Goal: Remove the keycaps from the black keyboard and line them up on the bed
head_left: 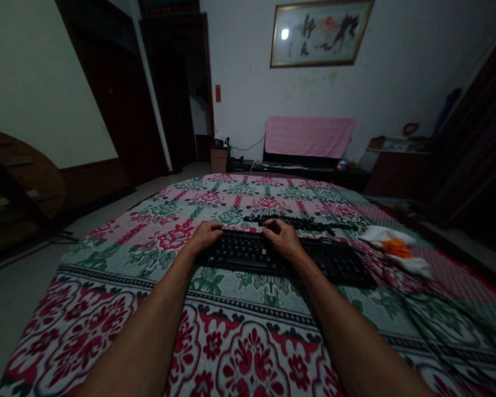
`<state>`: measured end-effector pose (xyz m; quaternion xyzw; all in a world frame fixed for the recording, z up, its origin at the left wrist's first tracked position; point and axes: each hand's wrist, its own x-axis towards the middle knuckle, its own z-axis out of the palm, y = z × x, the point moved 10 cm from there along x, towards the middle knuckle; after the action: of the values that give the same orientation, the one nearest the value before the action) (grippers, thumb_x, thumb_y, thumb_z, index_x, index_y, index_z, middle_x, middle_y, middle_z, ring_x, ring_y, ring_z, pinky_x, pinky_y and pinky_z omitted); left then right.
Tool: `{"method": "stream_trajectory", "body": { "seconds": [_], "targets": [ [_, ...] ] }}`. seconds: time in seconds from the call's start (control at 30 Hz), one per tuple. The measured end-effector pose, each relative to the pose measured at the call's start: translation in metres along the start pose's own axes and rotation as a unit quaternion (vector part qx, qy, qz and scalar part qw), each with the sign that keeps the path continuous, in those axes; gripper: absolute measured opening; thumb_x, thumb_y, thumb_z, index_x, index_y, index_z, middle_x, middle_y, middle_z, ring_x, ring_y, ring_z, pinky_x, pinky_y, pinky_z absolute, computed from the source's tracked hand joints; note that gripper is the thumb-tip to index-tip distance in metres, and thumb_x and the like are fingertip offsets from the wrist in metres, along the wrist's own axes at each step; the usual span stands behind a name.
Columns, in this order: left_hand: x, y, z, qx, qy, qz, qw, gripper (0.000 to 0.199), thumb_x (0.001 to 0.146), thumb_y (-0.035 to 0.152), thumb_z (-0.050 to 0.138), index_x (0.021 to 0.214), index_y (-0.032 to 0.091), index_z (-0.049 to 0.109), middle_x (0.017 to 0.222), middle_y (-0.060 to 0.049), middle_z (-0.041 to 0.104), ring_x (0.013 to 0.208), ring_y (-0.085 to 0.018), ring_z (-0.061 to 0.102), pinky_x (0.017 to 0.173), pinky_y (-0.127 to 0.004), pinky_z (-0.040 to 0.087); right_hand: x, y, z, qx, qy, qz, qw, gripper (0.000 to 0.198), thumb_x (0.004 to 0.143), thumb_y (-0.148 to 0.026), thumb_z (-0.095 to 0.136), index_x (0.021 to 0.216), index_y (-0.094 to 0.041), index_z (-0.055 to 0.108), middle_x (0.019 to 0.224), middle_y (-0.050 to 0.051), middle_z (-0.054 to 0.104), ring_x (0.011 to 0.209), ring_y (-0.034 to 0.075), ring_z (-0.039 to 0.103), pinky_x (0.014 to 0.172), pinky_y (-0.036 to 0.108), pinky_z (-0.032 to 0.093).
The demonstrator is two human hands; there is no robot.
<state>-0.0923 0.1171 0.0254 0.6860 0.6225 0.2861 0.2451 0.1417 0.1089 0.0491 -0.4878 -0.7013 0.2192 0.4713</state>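
A black computer keyboard (248,259) lies across the patterned bedspread, its keys facing up. At its far left corner, my left hand (205,237) grips the edge, the thumb toward the keys. My right hand (284,239) is over the middle of the keyboard near the far edge, with fingers curled and thumb and forefinger close together. Whatever may be between those fingertips is too small and dark to make out. Just beyond the keyboard, small loose black pieces that look like keycaps (310,225) lie in a long strip.
Right of the keyboard, a white and orange crumpled packet or cloth (397,248) lies near dark cables (413,314). The floral bedspread (248,342) spreads all around. Beyond the bed are a pink cloth (310,137) over a dark flat object and a low cabinet.
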Motion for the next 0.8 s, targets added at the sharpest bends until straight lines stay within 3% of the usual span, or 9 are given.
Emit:
{"method": "stream_trajectory", "body": {
  "seconds": [0.27, 0.37, 0.63, 0.8],
  "targets": [
    [0.005, 0.011, 0.010, 0.030, -0.020, 0.058, 0.998, 0.038, 0.071, 0.027, 0.043, 0.099, 0.020, 0.068, 0.099, 0.003, 0.069, 0.095, -0.021, 0.060, 0.088, -0.028, 0.043, -0.002, -0.024, 0.014, 0.003, -0.057, -0.037, 0.998, 0.026, 0.073, -0.034, 0.056, 0.092, -0.017, 0.059, 0.081, 0.003, 0.066, 0.075, 0.015, 0.060, 0.070, 0.027, 0.046],
    [0.007, 0.011, 0.013, 0.039, -0.024, 0.071, 0.996, 0.039, 0.071, 0.025, 0.043, 0.099, 0.019, 0.068, 0.099, 0.002, 0.069, 0.095, -0.020, 0.060, 0.086, -0.027, 0.043, -0.005, -0.037, 0.019, -0.003, -0.077, -0.063, 0.995, 0.024, 0.073, -0.033, 0.057, 0.090, -0.016, 0.059, 0.081, 0.003, 0.065, 0.073, 0.015, 0.060, 0.068, 0.026, 0.045],
    [0.006, 0.012, 0.012, 0.050, -0.017, 0.079, 0.995, 0.039, 0.069, 0.023, 0.044, 0.098, 0.019, 0.069, 0.098, 0.000, 0.069, 0.094, -0.019, 0.060, 0.084, -0.024, 0.043, -0.006, -0.038, 0.015, -0.116, -0.037, -0.055, 0.991, 0.021, 0.074, -0.036, 0.056, 0.071, -0.015, 0.061, 0.066, 0.003, 0.063, 0.061, 0.014, 0.056, 0.055, 0.022, 0.038],
    [0.004, 0.016, 0.013, 0.048, -0.025, 0.090, 0.994, 0.039, 0.069, 0.023, 0.042, 0.097, 0.018, 0.069, 0.092, 0.000, 0.070, 0.090, -0.020, 0.060, 0.079, -0.025, 0.044, -0.008, -0.043, 0.019, -0.099, -0.038, -0.060, 0.993, 0.021, 0.075, -0.034, 0.055, 0.072, -0.015, 0.062, 0.067, 0.002, 0.064, 0.061, 0.013, 0.056, 0.055, 0.021, 0.037]
  ]
}}
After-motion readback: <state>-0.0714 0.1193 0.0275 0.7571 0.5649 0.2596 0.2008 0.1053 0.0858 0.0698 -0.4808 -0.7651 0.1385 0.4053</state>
